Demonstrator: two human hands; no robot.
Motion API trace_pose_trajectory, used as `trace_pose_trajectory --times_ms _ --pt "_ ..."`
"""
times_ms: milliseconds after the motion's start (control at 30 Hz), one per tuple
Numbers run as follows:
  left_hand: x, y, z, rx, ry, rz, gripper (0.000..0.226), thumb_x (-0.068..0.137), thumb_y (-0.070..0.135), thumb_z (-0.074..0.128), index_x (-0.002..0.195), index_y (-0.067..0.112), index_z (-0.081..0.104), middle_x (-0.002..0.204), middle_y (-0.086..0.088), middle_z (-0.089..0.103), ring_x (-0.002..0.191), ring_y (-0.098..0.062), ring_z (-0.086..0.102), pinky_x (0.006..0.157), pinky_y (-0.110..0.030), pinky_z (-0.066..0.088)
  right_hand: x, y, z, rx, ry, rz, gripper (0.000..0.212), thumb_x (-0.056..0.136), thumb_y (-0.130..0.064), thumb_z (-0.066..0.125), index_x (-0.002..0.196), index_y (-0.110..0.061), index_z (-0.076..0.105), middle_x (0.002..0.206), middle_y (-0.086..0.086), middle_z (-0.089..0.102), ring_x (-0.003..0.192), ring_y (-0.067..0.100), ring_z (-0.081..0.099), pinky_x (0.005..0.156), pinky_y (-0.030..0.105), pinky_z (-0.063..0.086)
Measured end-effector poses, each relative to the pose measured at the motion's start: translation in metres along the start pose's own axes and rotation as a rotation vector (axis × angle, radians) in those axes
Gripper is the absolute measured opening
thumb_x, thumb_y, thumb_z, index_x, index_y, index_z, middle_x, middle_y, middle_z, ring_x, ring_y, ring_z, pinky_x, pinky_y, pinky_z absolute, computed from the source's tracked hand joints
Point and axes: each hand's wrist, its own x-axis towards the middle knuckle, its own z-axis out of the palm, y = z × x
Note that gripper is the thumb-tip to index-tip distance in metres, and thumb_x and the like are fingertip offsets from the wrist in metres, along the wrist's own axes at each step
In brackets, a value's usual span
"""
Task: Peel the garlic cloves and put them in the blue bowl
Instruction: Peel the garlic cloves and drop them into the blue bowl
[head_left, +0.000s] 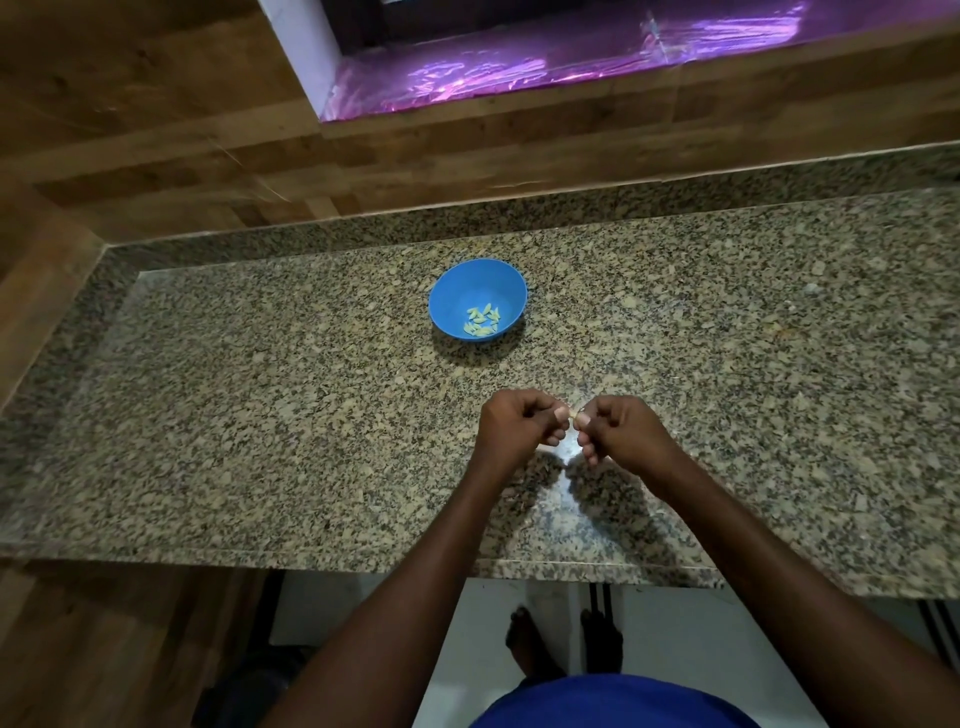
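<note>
A blue bowl (477, 299) stands on the granite counter, with several pale peeled garlic cloves (483, 319) lying in its bottom. Nearer to me, my left hand (519, 428) and my right hand (618, 431) meet above the counter with curled fingers. Together they pinch one small garlic clove (574, 414) between the thumbs and fingertips; only a sliver of it shows. Both hands are well short of the bowl, a little to its right.
The speckled granite counter (260, 415) has a raised back lip and wooden walls at the rear and left. A purple-lit recess (519, 73) sits above the back wall. The counter's front edge (363, 564) runs below my forearms.
</note>
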Motion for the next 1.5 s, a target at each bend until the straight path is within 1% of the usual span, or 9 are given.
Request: trace_pose_trajectory --times_ms 133,267,500,633,733,900,1000,1233,1500 --pt "0.001 0.002 0.000 -0.196 -0.014 -0.154 0.012 0.091 0.003 0.071 0.096 -0.008 0.073 0.078 -0.019 0.072 0.064 -0.018 0.068 0.063 -0.024 0.058 0.009 0.007 0.001 -0.610 0.193 -0.353 0.018 0.092 -0.011 0.066 0.076 -0.010 0.059 0.063 0.002 0.066 0.058 0.020 0.062 0.054 0.031 0.048" --pt "0.000 0.003 -0.001 -0.224 -0.031 -0.175 0.008 0.090 0.004 0.073 0.092 -0.004 0.073 0.079 -0.019 0.073 0.067 -0.018 0.070 0.065 -0.025 0.058 0.007 0.009 0.004 -0.705 0.274 -0.453 0.021 0.088 -0.012 0.070 0.073 -0.011 0.055 0.058 0.003 0.055 0.054 0.020 0.050 0.052 0.031 0.039" --pt "-0.009 0.004 0.004 0.168 0.081 0.189 0.003 0.086 0.009 0.076 0.089 0.008 0.077 0.072 -0.002 0.074 0.066 -0.015 0.071 0.064 -0.030 0.060 0.002 -0.012 0.001 -0.013 0.083 0.085 0.022 0.089 -0.001 0.064 0.068 0.002 0.064 0.056 0.012 0.060 0.045 0.018 0.051 0.045 0.027 0.041" --pt "-0.010 0.002 0.008 0.278 0.112 0.252 0.004 0.086 0.014 0.077 0.089 0.011 0.078 0.073 0.004 0.074 0.066 -0.006 0.069 0.061 -0.021 0.055 0.009 -0.016 -0.006 0.368 -0.077 0.460 0.026 0.096 -0.002 0.044 0.074 -0.001 0.058 0.054 0.003 0.046 0.040 0.009 0.037 0.034 0.017 0.029" --pt "-0.012 0.004 0.008 0.235 0.099 0.248 0.003 0.087 0.013 0.076 0.089 0.012 0.078 0.076 0.003 0.075 0.070 -0.009 0.071 0.065 -0.025 0.057 0.016 -0.010 -0.008 0.565 -0.132 0.520 0.026 0.095 -0.003 0.038 0.073 -0.005 0.051 0.053 0.001 0.042 0.038 0.007 0.032 0.031 0.016 0.026" --pt "-0.011 0.008 0.004 0.091 0.014 0.195 0.008 0.086 0.007 0.076 0.093 0.010 0.078 0.084 -0.002 0.077 0.080 -0.018 0.073 0.076 -0.032 0.061 0.013 -0.007 -0.007 0.680 -0.228 0.507 0.012 0.078 -0.010 0.045 0.067 -0.010 0.045 0.055 0.000 0.032 0.041 0.009 0.023 0.034 0.019 0.020" --pt "-0.010 0.009 0.000 -0.036 -0.004 0.130 0.011 0.085 0.004 0.077 0.095 0.007 0.078 0.089 -0.009 0.077 0.085 -0.024 0.073 0.081 -0.039 0.061 0.011 -0.008 -0.007 0.558 -0.203 0.454 0.018 0.086 -0.012 0.043 0.068 -0.011 0.048 0.056 0.000 0.036 0.043 0.010 0.025 0.037 0.020 0.020" --pt "-0.011 0.007 -0.004 -0.025 -0.014 0.131 0.008 0.083 0.009 0.080 0.090 0.012 0.078 0.084 -0.008 0.076 0.078 -0.019 0.071 0.077 -0.039 0.061 0.001 -0.011 -0.007 0.136 -0.076 0.142 0.022 0.094 -0.014 0.067 0.091 0.007 0.069 0.076 0.018 0.069 0.054 0.017 0.058 0.053 0.028 0.049" --pt "-0.010 0.006 -0.004 -0.179 -0.053 0.017 0.011 0.085 0.001 0.075 0.095 0.005 0.078 0.091 -0.018 0.076 0.080 -0.021 0.070 0.076 -0.034 0.060 0.003 -0.001 -0.004 -0.057 0.022 -0.064 0.011 0.091 0.005 0.067 0.082 0.008 0.063 0.069 0.022 0.069 0.057 0.028 0.064 0.055 0.036 0.057"
